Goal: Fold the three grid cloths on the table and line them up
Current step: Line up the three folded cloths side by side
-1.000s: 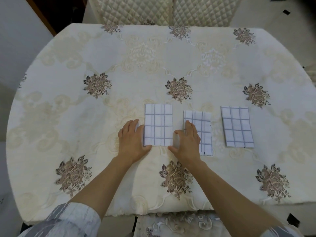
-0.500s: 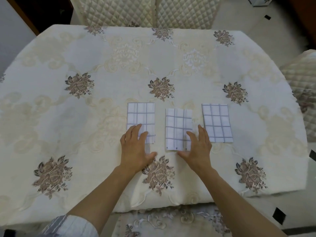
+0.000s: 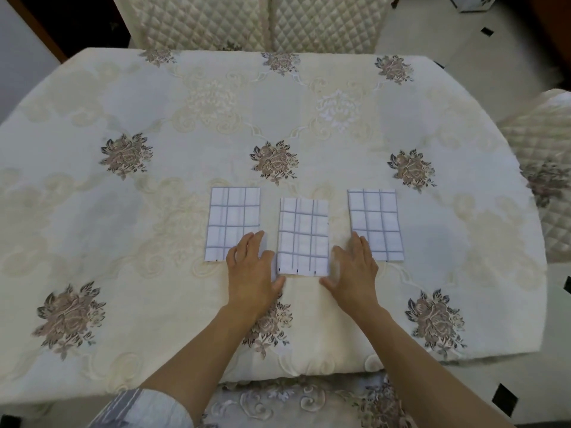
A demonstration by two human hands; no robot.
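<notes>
Three folded white grid cloths lie side by side on the table. The left cloth (image 3: 231, 217) and the right cloth (image 3: 375, 220) sit level with each other. The middle cloth (image 3: 302, 236) lies a little nearer to me. My left hand (image 3: 251, 270) rests flat, fingers together, on the left cloth's near right corner and beside the middle cloth's left edge. My right hand (image 3: 355, 270) lies flat along the middle cloth's right edge, its fingers touching the right cloth's near left corner. Neither hand grips anything.
The table (image 3: 123, 288) is covered by a cream tablecloth with brown flower prints. Quilted chairs stand at the far side (image 3: 259, 23) and at the right (image 3: 550, 168). The table's front edge runs just below my forearms.
Both hands have shifted right from around the left cloth to either side of the middle cloth. The middle cloth now sits straighter. The camera view has shifted.
</notes>
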